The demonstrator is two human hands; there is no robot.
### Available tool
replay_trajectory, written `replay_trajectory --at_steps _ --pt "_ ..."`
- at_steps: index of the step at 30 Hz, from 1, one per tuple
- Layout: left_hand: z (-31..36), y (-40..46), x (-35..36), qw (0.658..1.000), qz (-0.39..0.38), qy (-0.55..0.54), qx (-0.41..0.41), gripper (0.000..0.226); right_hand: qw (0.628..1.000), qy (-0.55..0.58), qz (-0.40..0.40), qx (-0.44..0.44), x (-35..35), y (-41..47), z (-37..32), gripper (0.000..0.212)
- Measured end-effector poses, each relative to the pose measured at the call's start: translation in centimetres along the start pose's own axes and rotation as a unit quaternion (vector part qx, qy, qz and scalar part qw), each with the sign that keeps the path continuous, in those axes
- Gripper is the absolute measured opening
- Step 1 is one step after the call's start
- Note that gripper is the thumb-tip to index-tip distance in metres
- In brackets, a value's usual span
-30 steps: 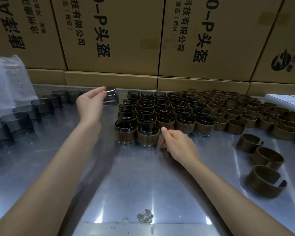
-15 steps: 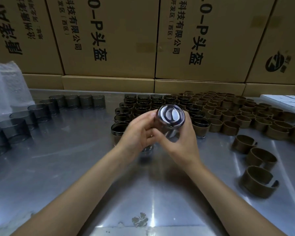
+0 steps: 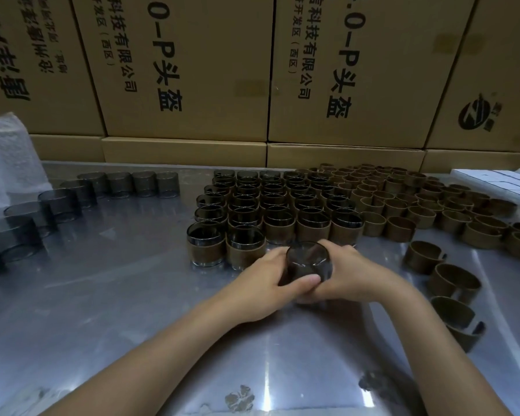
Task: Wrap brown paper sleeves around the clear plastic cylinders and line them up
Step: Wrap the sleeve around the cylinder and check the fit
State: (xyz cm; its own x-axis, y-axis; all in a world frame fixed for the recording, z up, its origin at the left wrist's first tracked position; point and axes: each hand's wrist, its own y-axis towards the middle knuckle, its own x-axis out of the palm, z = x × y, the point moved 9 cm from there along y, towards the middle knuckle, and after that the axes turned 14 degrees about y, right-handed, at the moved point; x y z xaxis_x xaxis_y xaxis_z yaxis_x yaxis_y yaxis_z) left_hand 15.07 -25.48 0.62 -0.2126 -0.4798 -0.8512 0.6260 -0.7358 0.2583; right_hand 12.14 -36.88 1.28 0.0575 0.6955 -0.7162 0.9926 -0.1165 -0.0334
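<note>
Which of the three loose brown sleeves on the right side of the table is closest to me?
The bottom one, near the right edge with its open gap facing right; the other two loose sleeves lie farther back toward the sleeve pile.

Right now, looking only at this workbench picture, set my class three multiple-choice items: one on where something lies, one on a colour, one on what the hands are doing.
1. Where do the bare clear cylinders stand?
A. To the left of the wrapped group
B. On the cardboard boxes
C. Behind the white boxes

2. What colour are the empty paper sleeves near the right arm?
A. White
B. Brown
C. Blue

3. What are the two hands doing?
A. Resting flat on the table
B. Both gripping one cylinder
C. Each lifting a separate box

Key:
1 A: they curve along the table, left of the wrapped cylinders.
2 B: the open rings lying there are brown.
3 B: the left hand and right hand close around the same held cylinder in front of the rows.
</note>
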Motion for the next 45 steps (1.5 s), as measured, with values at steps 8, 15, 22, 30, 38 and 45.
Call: replay_trajectory --at_steps 8,15,22,30,38,45 --pt "-0.2 0.2 0.0 1.000 0.006 -0.024 -0.016 0.066 0.992 -0.064 -0.079 0.075 0.1 -0.9 1.3 0.062" --pt "-0.1 0.0 -0.1 1.000 0.001 -0.016 -0.020 0.062 0.955 -0.131 0.232 0.130 -5.8 -1.5 2.5 0.045" --pt "0.0 0.0 -0.3 1.000 0.002 -0.008 -0.022 0.061 0.901 -0.160 0.236 0.328 -6.6 -3.0 5.9 0.057" --pt "0.1 -0.1 -0.4 1.000 0.004 0.001 -0.021 0.060 0.906 -0.194 0.279 0.253 -7.1 -2.8 4.8 0.038" --pt "-0.3 -0.1 0.0 0.995 0.001 -0.096 -0.039 0.067 0.863 0.236 0.439 -0.085 -9.1 -4.2 -0.2 0.020" --pt "-0.3 0.3 0.7 0.958 -0.029 -0.274 -0.083 0.067 0.831 0.503 0.232 -0.060 -4.9 -2.6 -1.7 0.024"
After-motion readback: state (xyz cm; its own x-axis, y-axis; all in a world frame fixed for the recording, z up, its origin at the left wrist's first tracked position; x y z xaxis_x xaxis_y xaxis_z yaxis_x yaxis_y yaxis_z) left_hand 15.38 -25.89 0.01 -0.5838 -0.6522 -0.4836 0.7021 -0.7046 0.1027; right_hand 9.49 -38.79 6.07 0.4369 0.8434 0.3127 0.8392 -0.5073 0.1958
